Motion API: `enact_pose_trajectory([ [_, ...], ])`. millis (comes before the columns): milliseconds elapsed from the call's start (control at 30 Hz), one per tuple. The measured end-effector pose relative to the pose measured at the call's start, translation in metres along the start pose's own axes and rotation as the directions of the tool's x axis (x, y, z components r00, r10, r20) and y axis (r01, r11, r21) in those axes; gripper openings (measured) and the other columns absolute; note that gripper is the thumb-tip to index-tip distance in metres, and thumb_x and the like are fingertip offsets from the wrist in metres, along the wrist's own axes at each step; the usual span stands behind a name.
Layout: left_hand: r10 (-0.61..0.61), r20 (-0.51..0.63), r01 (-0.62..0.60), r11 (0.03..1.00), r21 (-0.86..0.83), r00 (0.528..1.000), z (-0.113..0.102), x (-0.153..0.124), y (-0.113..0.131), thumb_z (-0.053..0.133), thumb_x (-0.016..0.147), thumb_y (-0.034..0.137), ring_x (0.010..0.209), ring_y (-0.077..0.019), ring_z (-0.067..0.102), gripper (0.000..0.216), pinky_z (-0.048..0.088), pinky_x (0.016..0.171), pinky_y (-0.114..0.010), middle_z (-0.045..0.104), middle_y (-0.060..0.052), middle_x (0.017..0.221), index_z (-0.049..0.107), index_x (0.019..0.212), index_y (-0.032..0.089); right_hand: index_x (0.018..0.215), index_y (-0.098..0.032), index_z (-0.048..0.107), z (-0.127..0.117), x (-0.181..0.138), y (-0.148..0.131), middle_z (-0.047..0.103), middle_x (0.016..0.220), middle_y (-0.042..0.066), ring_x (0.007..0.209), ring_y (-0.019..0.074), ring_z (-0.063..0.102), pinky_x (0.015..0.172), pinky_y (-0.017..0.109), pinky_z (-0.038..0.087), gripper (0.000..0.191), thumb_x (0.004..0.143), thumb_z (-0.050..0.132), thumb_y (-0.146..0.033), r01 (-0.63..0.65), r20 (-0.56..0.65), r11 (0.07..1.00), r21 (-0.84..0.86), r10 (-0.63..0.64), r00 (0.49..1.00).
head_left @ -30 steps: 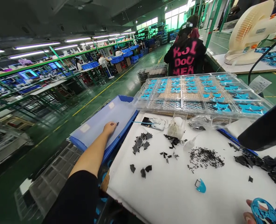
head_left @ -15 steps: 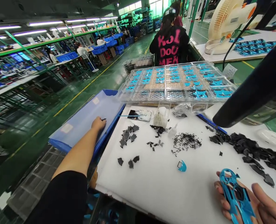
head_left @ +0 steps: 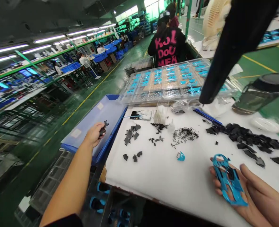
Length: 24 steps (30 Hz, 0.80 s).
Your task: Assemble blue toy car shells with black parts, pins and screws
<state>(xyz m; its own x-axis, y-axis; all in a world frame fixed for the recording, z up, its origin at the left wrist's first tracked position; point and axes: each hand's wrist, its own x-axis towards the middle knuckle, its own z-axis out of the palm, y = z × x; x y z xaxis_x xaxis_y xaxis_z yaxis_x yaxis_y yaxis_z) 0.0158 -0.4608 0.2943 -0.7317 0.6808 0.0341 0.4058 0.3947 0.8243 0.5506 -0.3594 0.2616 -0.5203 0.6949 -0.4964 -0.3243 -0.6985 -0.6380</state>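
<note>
My left hand (head_left: 93,135) is stretched out over the blue bin (head_left: 82,130) with its fingers closed on a dark plastic piece (head_left: 104,128), whose jagged edge sticks out past the fingertips. On my upturned right hand (head_left: 253,195) lies a glossy blue toy car body shell (head_left: 229,181), held by the curled fingers. Some black shows inside its openings. A small blue curved piece (head_left: 181,156) rests on the white tabletop (head_left: 167,179) between my hands. Flat dark pieces (head_left: 130,135) sit in a loose group near the bin, and a few rounded dark pieces (head_left: 135,158) are closer to me.
Tiny black pins (head_left: 185,135) are scattered mid-table; a heap of black parts (head_left: 245,135) spreads at right. Behind stands a clear compartment tray (head_left: 163,94) with blue parts. A dark post (head_left: 222,56) slants overhead at right, by a jar (head_left: 257,94). A person (head_left: 167,44) sits beyond.
My left hand has turned, showing more of the dark piece. My right hand still holds the toy car body shell. The view has shifted and tilted, bringing the jar into sight.
</note>
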Motion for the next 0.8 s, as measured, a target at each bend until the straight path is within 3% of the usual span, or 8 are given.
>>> enact_pose_trajectory([
  [100, 0.153, 0.194, -0.153, 0.988, -0.014, 0.969, 0.021, -0.057, 0.041, 0.044, 0.092, 0.045, 0.051, -0.0092, 0.045, 0.025, 0.039, 0.047, -0.022, 0.047, 0.003, 0.067, 0.048, 0.088, 0.021, 0.101, -0.017, 0.072, 0.018, -0.007, -0.007, 0.07, 0.103, 0.016, 0.08, 0.0264, 0.071, 0.075, 0.037, 0.062, 0.031, 0.091, 0.055, -0.04, -0.043, 0.036, 0.997, 0.071, 0.041, 0.999],
  [233, 0.319, 0.478, -0.384, 0.922, 0.042, 0.819, 0.081, -0.119, 0.095, 0.057, 0.083, 0.045, 0.055, -0.0133, 0.047, 0.023, 0.04, 0.052, -0.027, 0.05, 0.002, 0.064, 0.051, 0.076, 0.024, 0.101, -0.016, 0.07, 0.023, -0.011, -0.01, 0.07, 0.099, 0.013, 0.078, 0.0236, 0.069, 0.073, 0.034, 0.06, 0.032, 0.095, 0.05, -0.04, -0.04, 0.122, 0.994, 0.099, 0.028, 0.992],
  [300, 0.365, 0.553, -0.488, 0.868, 0.088, 0.749, 0.112, -0.139, 0.113, 0.057, 0.083, 0.04, 0.059, -0.0156, 0.049, 0.018, 0.04, 0.055, -0.03, 0.055, 0.001, 0.067, 0.053, 0.074, 0.025, 0.101, -0.016, 0.069, 0.021, -0.013, -0.009, 0.07, 0.098, 0.012, 0.078, 0.0236, 0.068, 0.073, 0.035, 0.059, 0.034, 0.098, 0.045, -0.04, -0.024, 0.139, 0.994, 0.108, 0.009, 0.99],
  [400, 0.404, 0.572, -0.594, 0.782, 0.188, 0.714, 0.144, -0.151, 0.121, 0.055, 0.083, 0.035, 0.062, -0.0183, 0.051, 0.011, 0.037, 0.057, -0.032, 0.059, -0.001, 0.073, 0.054, 0.078, 0.026, 0.101, -0.016, 0.068, 0.02, -0.016, -0.008, 0.07, 0.097, 0.012, 0.077, 0.0227, 0.067, 0.073, 0.036, 0.058, 0.037, 0.1, 0.04, -0.039, -0.003, 0.184, 0.994, 0.113, -0.018, 0.983],
  [500, 0.434, 0.555, -0.65, 0.707, 0.278, 0.71, 0.151, -0.153, 0.113, 0.055, 0.084, 0.038, 0.071, -0.0222, 0.056, 0.015, 0.04, 0.061, -0.035, 0.062, -0.005, 0.087, 0.057, 0.094, 0.027, 0.101, -0.016, 0.068, 0.022, -0.017, -0.008, 0.07, 0.096, 0.011, 0.078, 0.0223, 0.068, 0.072, 0.035, 0.058, 0.038, 0.101, 0.038, -0.04, 0.005, 0.229, 0.993, 0.116, -0.031, 0.973],
  [800, 0.436, 0.566, -0.686, 0.63, 0.364, 0.7, 0.126, -0.158, 0.094, 0.066, 0.08, 0.044, 0.106, -0.0295, 0.06, 0.048, 0.048, 0.091, -0.043, 0.063, -0.009, 0.116, 0.053, 0.123, 0.028, 0.1, -0.015, 0.068, 0.019, -0.013, -0.007, 0.07, 0.095, 0.011, 0.078, 0.0226, 0.068, 0.071, 0.035, 0.058, 0.038, 0.102, 0.04, -0.041, -0.027, 0.248, 0.989, 0.143, -0.01, 0.969],
])
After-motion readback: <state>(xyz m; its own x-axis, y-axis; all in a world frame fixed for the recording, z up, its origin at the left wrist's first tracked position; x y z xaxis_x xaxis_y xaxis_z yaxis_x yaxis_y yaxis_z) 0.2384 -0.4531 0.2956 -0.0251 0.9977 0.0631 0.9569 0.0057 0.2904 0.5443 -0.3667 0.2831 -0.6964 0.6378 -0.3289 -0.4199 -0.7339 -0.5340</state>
